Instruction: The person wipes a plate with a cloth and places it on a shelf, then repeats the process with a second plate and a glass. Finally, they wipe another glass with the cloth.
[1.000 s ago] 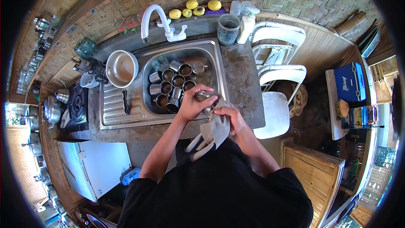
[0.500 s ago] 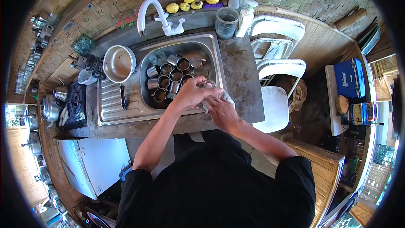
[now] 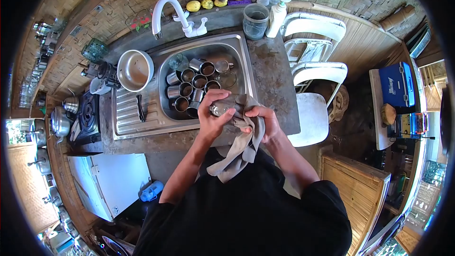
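A clear drinking glass [image 3: 219, 109] lies tilted between my hands, in front of the sink. My left hand [image 3: 212, 116] is closed around one end of it. My right hand [image 3: 266, 121] grips a grey-beige cloth [image 3: 239, 149] against the glass's other end, and the cloth's loose part hangs down toward my black shirt. Just beyond my hands, several metal mugs [image 3: 199, 82] stand and lie in the steel sink basin [image 3: 239, 52]. Another clear glass [image 3: 178, 61] is at the basin's far left corner.
A metal pot [image 3: 134, 71] and a black-handled utensil [image 3: 140, 108] rest on the drainboard. A white faucet [image 3: 166, 2] arches behind the sink. A plastic tub [image 3: 256, 22] and pump bottle [image 3: 276, 19] stand at the back right, near white folding chairs [image 3: 316, 73].
My hands have drawn closer to my body, and the glass has turned onto its side. The cloth, earlier bunched under my right hand, now hangs down from it.
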`<state>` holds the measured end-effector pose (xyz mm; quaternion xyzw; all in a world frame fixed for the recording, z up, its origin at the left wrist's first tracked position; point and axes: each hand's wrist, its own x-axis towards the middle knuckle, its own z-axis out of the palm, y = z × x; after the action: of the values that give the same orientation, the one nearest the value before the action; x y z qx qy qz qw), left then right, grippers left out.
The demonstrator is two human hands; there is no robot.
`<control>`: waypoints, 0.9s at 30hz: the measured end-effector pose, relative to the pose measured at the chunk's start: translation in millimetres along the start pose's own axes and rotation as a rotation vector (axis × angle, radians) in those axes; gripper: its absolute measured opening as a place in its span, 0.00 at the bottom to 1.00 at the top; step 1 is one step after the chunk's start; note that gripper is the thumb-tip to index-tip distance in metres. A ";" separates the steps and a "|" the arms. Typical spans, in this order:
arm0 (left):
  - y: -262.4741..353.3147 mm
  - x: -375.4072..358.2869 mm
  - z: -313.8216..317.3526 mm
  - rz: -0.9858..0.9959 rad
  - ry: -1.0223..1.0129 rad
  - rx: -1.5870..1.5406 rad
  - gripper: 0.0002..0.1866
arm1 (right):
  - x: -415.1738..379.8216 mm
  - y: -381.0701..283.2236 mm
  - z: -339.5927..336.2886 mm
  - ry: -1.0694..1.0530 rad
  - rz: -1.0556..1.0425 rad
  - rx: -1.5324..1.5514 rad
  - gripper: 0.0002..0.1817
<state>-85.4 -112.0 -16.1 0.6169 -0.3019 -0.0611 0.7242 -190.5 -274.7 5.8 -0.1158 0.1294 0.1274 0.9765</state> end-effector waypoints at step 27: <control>20.4 23.8 9.5 -1.225 -0.386 0.199 0.31 | -10.4 -6.1 -35.8 -0.411 -0.589 -2.958 0.23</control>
<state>-76.8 -126.4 12.1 0.7196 -0.0245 -0.5445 0.4303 -206.5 -292.0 -23.7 -0.9614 -0.2713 -0.0412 -0.0224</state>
